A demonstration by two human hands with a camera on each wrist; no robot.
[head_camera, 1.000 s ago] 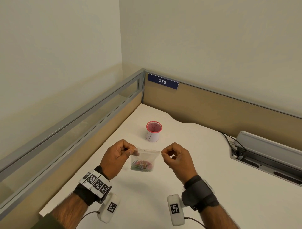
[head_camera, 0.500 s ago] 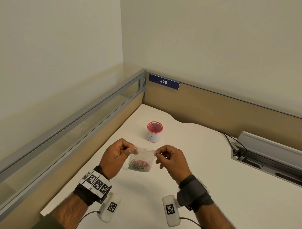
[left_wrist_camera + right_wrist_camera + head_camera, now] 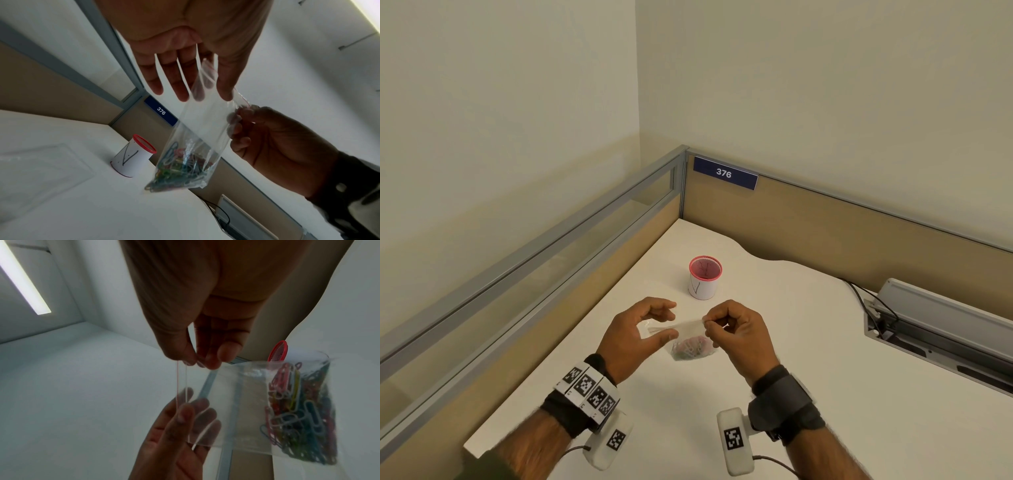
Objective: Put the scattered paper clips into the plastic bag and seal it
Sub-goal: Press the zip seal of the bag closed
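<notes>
A small clear zip bag (image 3: 688,329) hangs above the white desk (image 3: 825,377), with several coloured paper clips (image 3: 691,348) heaped in its bottom. My right hand (image 3: 705,322) pinches the bag's top right corner between thumb and fingertips. My left hand (image 3: 672,322) is spread at the bag's top left end, fingers straight above the strip and thumb below it, gripping nothing. The left wrist view shows the bag (image 3: 202,129) and its paper clips (image 3: 180,168) dangling from the right hand (image 3: 239,113). In the right wrist view the red-lined zip strip (image 3: 177,382) runs from the pinch towards the left hand (image 3: 185,423).
A white cup with a red mesh rim (image 3: 704,278) stands just beyond the hands. Partition walls (image 3: 825,226) close the desk's left and far sides. A cable tray with black wires (image 3: 914,325) sits at the right.
My left hand has let go of the bag's top left corner and spread its fingers. The right hand moved left, keeping its pinch, and the bag now hangs from it.
</notes>
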